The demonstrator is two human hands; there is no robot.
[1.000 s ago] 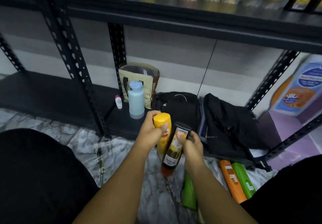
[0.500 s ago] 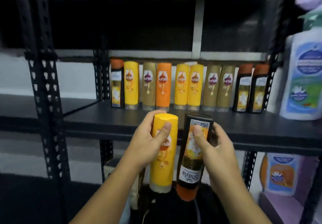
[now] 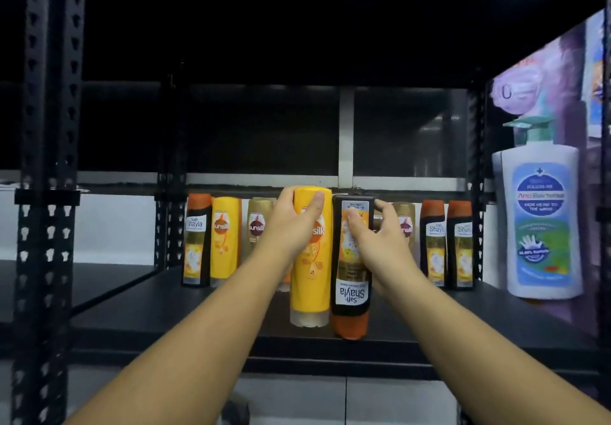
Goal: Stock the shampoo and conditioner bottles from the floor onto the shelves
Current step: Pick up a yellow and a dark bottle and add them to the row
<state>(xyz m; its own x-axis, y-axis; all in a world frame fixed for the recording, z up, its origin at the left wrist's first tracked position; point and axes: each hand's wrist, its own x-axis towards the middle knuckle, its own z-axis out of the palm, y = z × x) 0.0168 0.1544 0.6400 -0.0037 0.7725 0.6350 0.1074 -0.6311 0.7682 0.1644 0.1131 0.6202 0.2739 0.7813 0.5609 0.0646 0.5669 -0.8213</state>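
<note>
Left hand (image 3: pixel 291 223) is wrapped round the upper part of a yellow Sunsilk bottle (image 3: pixel 310 259), thumb across the front; right hand (image 3: pixel 373 242) grips a dark Safi Shayla bottle (image 3: pixel 350 266) just beside it, fingers curled behind, thumb on the label. Both bottles are cap-down, touching side by side, w/ their caps at or just above the front strip of the shelf (image 3: pixel 165 312). Can't tell if they've fully landed.

Progress, judged from this view: partly done. A back row (image 3: pixel 433 242) already stands beyond the hands, approx ten bottles, several hidden behind the hands. These two look like the start of a front row, so the set-down and let-go are still pending. Floor isn't in view, so no telling how many bottles remain down there. Plenty of bare shelf left and right of the hands.

Readable text: "sunsilk" on the yellow bottle under the left hand and on yellow and tan ones beyond it; "Safi Shayla" on the right hand's bottle (printed sideways) and on the dark orange-topped ones at both ends of the row. Far right of the right hand, a big white pump bottle (image 3: pixel 542 223): label blurred, maybe "Anti-Bacterial", "head to toe wash", not sure.
</note>
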